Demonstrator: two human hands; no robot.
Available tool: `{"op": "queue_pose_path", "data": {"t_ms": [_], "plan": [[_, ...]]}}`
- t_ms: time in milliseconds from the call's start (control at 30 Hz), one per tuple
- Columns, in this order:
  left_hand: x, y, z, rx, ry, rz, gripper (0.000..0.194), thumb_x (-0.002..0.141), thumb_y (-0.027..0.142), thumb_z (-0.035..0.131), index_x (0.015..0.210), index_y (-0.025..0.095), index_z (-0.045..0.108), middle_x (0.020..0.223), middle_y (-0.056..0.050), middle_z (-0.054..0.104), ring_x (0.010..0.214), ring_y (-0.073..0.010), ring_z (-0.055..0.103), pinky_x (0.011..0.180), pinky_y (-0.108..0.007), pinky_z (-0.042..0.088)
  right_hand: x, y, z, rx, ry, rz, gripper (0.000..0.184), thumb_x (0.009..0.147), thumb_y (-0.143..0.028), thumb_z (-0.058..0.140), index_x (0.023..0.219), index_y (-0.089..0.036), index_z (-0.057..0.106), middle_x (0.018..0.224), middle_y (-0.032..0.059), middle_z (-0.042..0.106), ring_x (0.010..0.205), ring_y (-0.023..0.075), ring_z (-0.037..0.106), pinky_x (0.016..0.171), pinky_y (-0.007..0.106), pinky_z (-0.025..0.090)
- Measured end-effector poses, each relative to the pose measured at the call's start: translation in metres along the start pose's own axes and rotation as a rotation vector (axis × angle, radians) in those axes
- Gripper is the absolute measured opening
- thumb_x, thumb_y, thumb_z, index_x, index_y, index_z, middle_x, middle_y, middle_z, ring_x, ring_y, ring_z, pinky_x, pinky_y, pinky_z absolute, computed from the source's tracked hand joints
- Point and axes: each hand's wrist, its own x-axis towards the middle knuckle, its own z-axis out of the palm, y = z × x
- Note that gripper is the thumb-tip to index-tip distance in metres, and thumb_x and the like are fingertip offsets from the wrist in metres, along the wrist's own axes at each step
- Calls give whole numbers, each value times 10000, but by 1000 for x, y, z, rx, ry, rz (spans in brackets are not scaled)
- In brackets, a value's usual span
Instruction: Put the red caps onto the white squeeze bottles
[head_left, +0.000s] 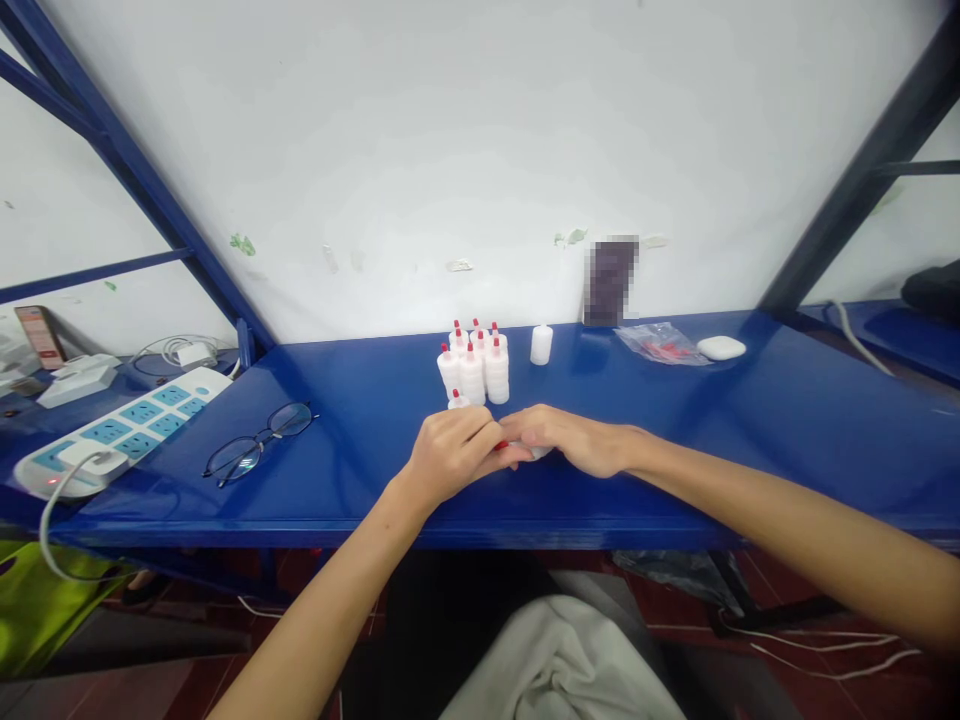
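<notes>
Over the front of the blue table, my two hands meet. My left hand [459, 445] is closed, its thumb and fingers pinching a small red cap [502, 445]. My right hand [581, 437] is wrapped round a white squeeze bottle [538, 452], which lies tilted on its side and is mostly hidden by the fingers. Just behind my left hand a white bottle with a red tip [458, 400] is partly covered. Beyond it stands a tight group of several white red-tipped bottles [472, 375], all upright. A white bottle without a red tip [541, 345] stands apart to their right.
A clear plastic bag with red caps [664, 345] and a white oval case [721, 348] lie at the back right, near a blurred-out dark upright object [609, 285]. Glasses [259, 445] and a power strip [127, 430] are on the left. The table [360, 440] meets a white wall.
</notes>
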Motion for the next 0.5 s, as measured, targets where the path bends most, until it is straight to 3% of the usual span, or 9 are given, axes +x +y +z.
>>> {"op": "queue_pose_path", "data": {"t_ms": [133,267,500], "plan": [[1,3,0,-9,-34,44,340,977,403,558,723,178,524,621,23,524,540,-98,457,541,-243,361,0,-1,2,-70,17,-12,396,1013,-386,313,728,-177,490,744,2,498,699,137,454,722,306,397],[1,5,1,-19,-79,33,379,1038,349,423,712,180,515,607,23,492,534,-100,430,528,-252,345,2,-5,3,-208,23,27,370,994,-425,406,824,-153,592,741,0,538,686,131,477,692,288,381],[2,8,4,-12,-95,82,333,1019,318,473,720,177,516,559,40,479,492,-99,414,495,-274,311,5,-8,5,-400,65,112,315,825,-255,505,532,-176,420,505,-53,348,513,87,251,562,273,246]]}}
